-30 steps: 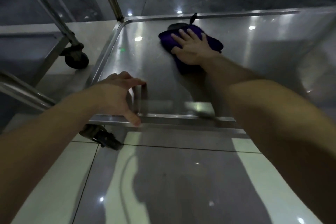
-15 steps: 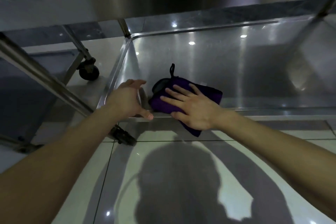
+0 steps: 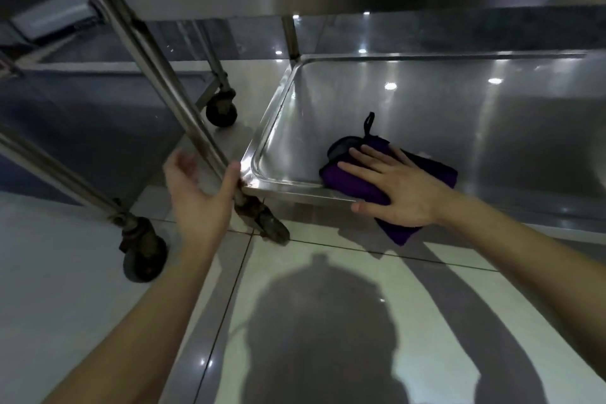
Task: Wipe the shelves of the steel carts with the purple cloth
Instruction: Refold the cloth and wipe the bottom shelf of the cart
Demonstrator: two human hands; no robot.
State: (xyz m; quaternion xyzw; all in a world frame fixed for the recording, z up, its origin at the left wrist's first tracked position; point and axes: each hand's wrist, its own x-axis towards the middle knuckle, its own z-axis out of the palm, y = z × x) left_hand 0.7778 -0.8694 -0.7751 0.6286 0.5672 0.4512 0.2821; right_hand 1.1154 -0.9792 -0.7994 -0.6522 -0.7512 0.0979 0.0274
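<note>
Pressing flat with fingers spread, the right hand (image 3: 398, 187) pins the purple cloth (image 3: 347, 179) on the bottom shelf's (image 3: 426, 115) front edge; at nine o'clock, the left hand (image 3: 200, 197) cups, spread, around the cart's corner post (image 3: 164, 75).

A commercial kitchen or catering back room, by the look — wheeled stainless-steel carts (image 3: 426, 102) on glossy floor tiles (image 3: 328, 272).

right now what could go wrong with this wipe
The purple cloth hangs over the front lip of the bottom shelf, pinned only by the flat right hand; another pull toward the person could drop it on the floor. The left hand sits open around the cart post just above a wheel, so the cart might roll under the push.
</note>
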